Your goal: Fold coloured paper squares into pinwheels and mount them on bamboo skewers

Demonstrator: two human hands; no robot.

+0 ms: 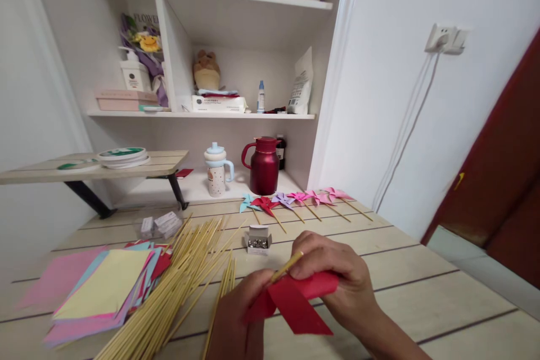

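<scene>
Currently my left hand (pixel 238 315) and right hand (pixel 337 281) both grasp a folded red paper pinwheel (pixel 295 304), held just above the near edge of the pale wood-plank table (pixel 422 275). My right fingertips also pinch a thin bamboo skewer (pixel 287 266) against the paper's centre.

Handling assessment: the paper looks very light, soft and easily creased; I judge it should be held at the gathered centre, not by the loose vanes. The skewer appears stiff but slender, likely to snap if bent, and smooth enough to twist between fingers.

Surface: level planks, matt. A loose heap of bamboo skewers (pixel 181 281) lies just left of my hands, beside a stack of coloured paper squares (pixel 101 292). A small open box of metal pins (pixel 258 239) sits beyond my hands. A row of finished paper pinwheels (pixel 295 199) lies along the far edge.

Room: white shelving (pixel 240 115), a dark red jug (pixel 264 166), a wall socket (pixel 442 39) with trailing cables.
</scene>
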